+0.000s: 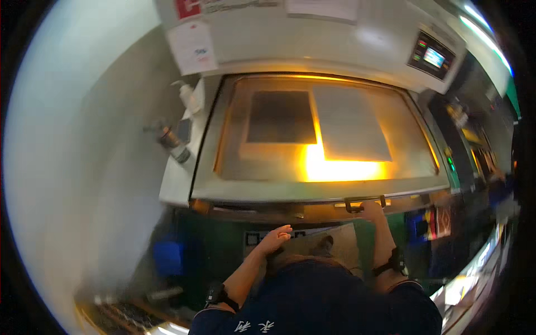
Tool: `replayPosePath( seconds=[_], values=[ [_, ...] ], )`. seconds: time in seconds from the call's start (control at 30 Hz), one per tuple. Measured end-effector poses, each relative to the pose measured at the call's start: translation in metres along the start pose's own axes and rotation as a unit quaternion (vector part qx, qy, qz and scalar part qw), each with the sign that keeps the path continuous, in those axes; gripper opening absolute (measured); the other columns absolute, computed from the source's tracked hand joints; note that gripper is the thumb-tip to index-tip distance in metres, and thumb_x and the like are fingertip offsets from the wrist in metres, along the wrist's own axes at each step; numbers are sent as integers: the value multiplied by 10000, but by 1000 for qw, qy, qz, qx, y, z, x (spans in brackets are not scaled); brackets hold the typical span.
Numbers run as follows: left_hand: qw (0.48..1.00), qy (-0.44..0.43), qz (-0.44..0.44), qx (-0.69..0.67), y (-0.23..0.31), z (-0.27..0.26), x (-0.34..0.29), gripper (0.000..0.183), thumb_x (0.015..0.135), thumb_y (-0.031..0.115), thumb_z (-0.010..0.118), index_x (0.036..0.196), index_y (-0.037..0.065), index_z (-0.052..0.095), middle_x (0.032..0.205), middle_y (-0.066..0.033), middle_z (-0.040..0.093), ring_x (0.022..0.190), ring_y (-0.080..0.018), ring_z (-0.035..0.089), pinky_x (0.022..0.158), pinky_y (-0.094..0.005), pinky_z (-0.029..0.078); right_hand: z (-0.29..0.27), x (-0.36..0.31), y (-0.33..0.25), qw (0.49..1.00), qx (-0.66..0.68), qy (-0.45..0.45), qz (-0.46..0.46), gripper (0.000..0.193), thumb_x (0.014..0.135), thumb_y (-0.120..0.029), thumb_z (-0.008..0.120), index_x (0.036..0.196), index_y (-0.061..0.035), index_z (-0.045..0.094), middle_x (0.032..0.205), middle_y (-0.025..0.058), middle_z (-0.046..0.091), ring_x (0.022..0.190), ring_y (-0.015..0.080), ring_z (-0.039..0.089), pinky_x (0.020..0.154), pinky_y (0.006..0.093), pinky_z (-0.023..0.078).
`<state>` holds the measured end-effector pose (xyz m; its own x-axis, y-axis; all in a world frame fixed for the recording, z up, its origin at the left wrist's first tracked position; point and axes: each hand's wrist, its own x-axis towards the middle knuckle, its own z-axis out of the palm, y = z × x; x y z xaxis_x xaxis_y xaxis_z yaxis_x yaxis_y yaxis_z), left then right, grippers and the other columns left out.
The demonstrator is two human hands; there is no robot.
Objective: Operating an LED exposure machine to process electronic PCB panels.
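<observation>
My right hand [373, 212] is closed around the black handle [355, 207] on the front edge of the machine's drawer; motion blur softens the fingers. In the air before the drawer front, my left hand [276, 239] is loosely bent with its fingers partly stretched, and nothing shows in it. Above both hands lies a framed, see-through sheet on the machine bed [240, 190], lit from below in yellow. Under that sheet rest a dark square panel [281, 117] and, to its right, a larger grey panel [352, 125]. Bright light spills out below the grey one.
A white ledge [177, 181] at left carries a spray bottle [174, 145] and a white pump bottle [188, 96]. The machine's grey hood [335, 42] spans the back, with a control panel [432, 54] at right. A blue bin [167, 258] stands on the floor at lower left.
</observation>
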<state>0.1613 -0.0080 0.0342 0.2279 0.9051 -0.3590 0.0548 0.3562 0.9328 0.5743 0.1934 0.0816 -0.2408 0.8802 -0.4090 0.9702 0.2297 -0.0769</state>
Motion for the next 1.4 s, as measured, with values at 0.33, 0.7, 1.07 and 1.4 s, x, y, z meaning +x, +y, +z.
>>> replayPosePath(
  seconds=[0.33,0.7,1.07,1.4],
  values=[
    [912,-10,300,-280,163,49,61,699,910,283,672,1486,132,305,1508,-50,358,1414,-238,321,1118,-468,347,-190,-141,-52,971,-40,232,-30,435,593,-361,823,926,-102,720,833,83,693,851,297,670,849,441,500],
    [826,-18,439,-353,317,36,70,939,768,473,726,1483,59,278,1562,-130,290,1456,-335,240,1181,-605,164,-95,-45,30,773,283,567,11,787,758,-204,781,1439,-129,395,1471,205,393,1369,406,356,1120,566,271],
    [797,116,509,-303,377,31,104,860,857,511,582,1489,25,258,1578,-172,219,1461,-373,194,1156,-659,159,-16,129,185,979,-58,103,164,675,935,-666,353,1520,-332,307,1602,2,255,1486,306,145,1154,624,51],
    [928,364,38,-71,262,-36,199,769,907,452,631,1483,42,330,1512,-194,366,1332,-309,432,1069,-517,354,-109,159,214,917,147,85,361,1056,623,-597,823,1398,-36,376,1438,147,440,1299,312,457,1046,473,408]
  ],
)
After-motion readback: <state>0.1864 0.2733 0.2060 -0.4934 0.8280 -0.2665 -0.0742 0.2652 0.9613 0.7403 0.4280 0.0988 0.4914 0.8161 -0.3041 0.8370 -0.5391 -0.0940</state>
